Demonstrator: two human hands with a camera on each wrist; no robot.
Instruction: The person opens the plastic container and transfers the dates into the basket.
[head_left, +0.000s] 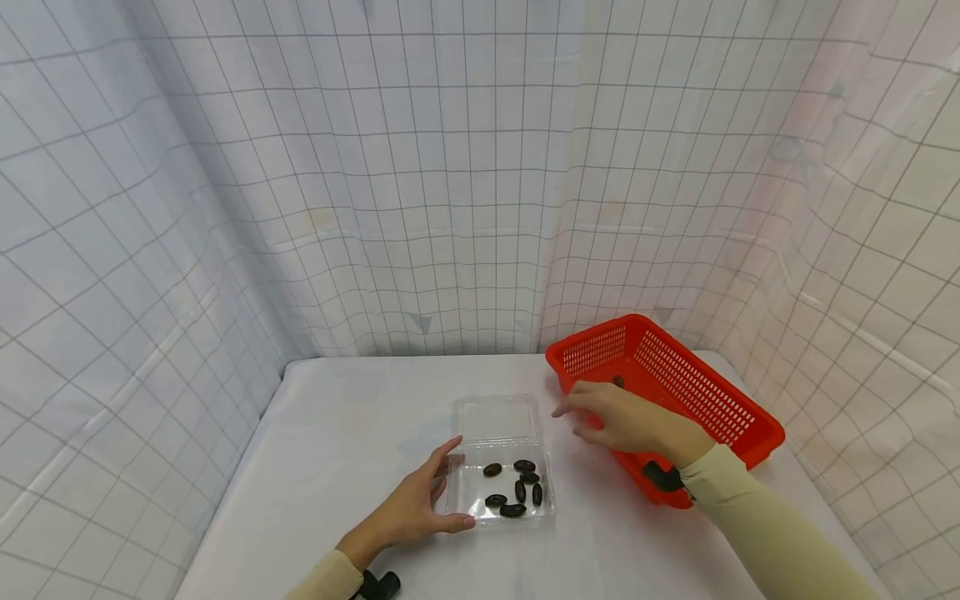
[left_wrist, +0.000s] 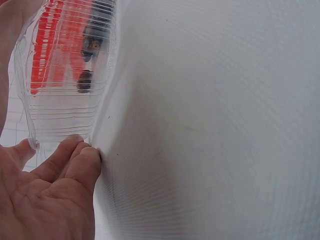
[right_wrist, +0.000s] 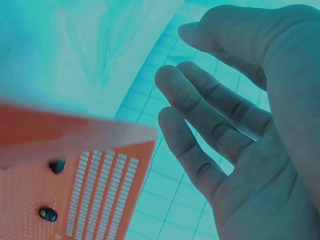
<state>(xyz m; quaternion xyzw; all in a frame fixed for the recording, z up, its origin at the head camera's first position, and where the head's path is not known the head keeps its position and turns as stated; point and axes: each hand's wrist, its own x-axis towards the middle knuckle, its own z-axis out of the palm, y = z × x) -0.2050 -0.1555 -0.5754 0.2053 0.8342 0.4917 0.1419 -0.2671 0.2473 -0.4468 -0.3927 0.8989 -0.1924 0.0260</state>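
Note:
A clear plastic clamshell box (head_left: pixel 501 518) lies with its lid (head_left: pixel 497 418) folded back. In its base are several small dark brown oval pieces (head_left: pixel 513 510); their kind cannot be told. My left hand (head_left: pixel 411 505) holds the box's left side, thumb at the near corner and index finger by the hinge. In the left wrist view, the fingertips (left_wrist: pixel 84 155) touch the box's lower edge. My right hand (head_left: pixel 617 414) hangs over the left rim of a red plastic basket (head_left: pixel 697 375), fingers loosely bent around nothing.
Inside the basket, at its far left, lies a dark oval piece (head_left: pixel 618 381); the right wrist view shows two dark pieces (right_wrist: pixel 48 214) there. White cloth covers the table (head_left: pixel 330 433). Grid-patterned white curtains (head_left: pixel 450 167) hang behind it and along both sides.

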